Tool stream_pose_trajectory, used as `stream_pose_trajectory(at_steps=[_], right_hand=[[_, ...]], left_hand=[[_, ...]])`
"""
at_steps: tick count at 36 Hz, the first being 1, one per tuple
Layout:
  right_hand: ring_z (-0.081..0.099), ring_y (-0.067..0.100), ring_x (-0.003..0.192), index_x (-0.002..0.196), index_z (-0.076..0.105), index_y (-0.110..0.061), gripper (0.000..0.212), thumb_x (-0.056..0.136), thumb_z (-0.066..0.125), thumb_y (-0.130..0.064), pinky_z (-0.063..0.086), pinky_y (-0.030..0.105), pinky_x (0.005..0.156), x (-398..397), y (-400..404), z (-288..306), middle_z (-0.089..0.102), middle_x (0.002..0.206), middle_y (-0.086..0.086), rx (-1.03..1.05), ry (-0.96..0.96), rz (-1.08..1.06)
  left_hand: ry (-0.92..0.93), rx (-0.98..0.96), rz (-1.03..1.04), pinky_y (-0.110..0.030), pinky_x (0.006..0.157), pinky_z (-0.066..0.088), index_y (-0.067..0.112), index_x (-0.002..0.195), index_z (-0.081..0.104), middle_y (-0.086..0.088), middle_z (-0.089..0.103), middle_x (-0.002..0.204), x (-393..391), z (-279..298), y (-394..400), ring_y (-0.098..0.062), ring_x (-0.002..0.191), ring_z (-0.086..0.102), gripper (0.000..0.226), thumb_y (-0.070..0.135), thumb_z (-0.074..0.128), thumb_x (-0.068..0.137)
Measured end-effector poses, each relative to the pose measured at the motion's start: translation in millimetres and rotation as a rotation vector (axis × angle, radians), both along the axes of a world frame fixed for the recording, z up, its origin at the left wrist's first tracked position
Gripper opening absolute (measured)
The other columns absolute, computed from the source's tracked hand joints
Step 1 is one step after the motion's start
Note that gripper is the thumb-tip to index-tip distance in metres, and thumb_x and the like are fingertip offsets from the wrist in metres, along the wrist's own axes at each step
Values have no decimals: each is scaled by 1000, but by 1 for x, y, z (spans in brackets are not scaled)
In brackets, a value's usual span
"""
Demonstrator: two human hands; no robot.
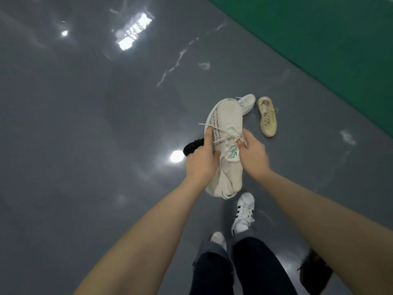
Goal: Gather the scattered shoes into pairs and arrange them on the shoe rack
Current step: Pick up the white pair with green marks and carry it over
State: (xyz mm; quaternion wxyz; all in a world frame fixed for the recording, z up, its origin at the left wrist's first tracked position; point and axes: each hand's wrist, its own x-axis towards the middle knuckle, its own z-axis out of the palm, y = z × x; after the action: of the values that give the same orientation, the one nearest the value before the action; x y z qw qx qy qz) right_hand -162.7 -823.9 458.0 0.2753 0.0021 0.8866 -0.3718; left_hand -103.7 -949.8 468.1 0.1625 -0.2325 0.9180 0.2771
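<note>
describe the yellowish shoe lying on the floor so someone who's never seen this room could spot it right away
Find the green mat bordering the grey floor at upper right. Just short of its edge lies the tan sneaker, beside a white shoe. Its yellowish-beige colour sets it apart.

left hand (201, 160) + right hand (253, 155) | holding cream sneaker (225, 133) | above grey floor (85, 124)

Cream knit sneaker (225, 143), green tongue logo, toe pointing away, held between left hand (201, 160) and right hand (253, 154). Beyond right hand: white shoe (247, 103), beige shoe (266, 117). Black shoe (192, 145) behind left hand.
</note>
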Motion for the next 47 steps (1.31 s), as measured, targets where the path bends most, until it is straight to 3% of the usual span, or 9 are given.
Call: stream_pose_trajectory(at_steps=[4,13,25,35,40,47], right_hand=[[58,28,89,119,48,-35,26,98,37,-25,47,39,79,-34,-29,18,64,99,3,19,16,41],[56,34,87,106,45,-18,12,99,35,-19,42,38,69,-134,-75,26,59,89,7,151,60,246],[59,34,93,116,45,-19,21,98,35,-21,48,43,80,-229,-111,4,66,100,8,180,45,311],[57,36,93,110,46,-14,17,98,39,-25,47,45,80,-284,-139,-68,64,97,12,183,23,185],[57,35,92,105,47,-17,12,97,40,-23,48,48,79,-293,-158,-113,64,97,9,156,-18,-36],[57,20,90,106,51,-22,26,100,32,-38,46,42,84,-300,-161,-151,62,96,-2,-29,-185,-312]], left_hand=[[-17,-31,30,-33,68,40,31,150,2,-10,65,101,-32,15,-29,-32,89,61,68,29,43,96],[-75,-38,60,-32,66,39,36,150,-4,-11,65,99,-129,21,-72,-32,88,60,71,29,43,97],[-98,31,131,-29,69,36,43,148,-1,-6,65,105,-220,8,-109,-29,94,60,71,28,44,96],[-151,40,5,-31,65,39,47,147,-2,-2,57,82,-287,-63,-154,-25,81,56,69,31,44,97],[-175,57,-130,-31,66,41,47,147,-4,-6,64,95,-319,-109,-170,-27,85,59,69,27,42,98],[-209,70,-257,-34,69,46,49,147,2,-8,65,100,-352,-152,-191,-29,85,59,65,22,37,99]])
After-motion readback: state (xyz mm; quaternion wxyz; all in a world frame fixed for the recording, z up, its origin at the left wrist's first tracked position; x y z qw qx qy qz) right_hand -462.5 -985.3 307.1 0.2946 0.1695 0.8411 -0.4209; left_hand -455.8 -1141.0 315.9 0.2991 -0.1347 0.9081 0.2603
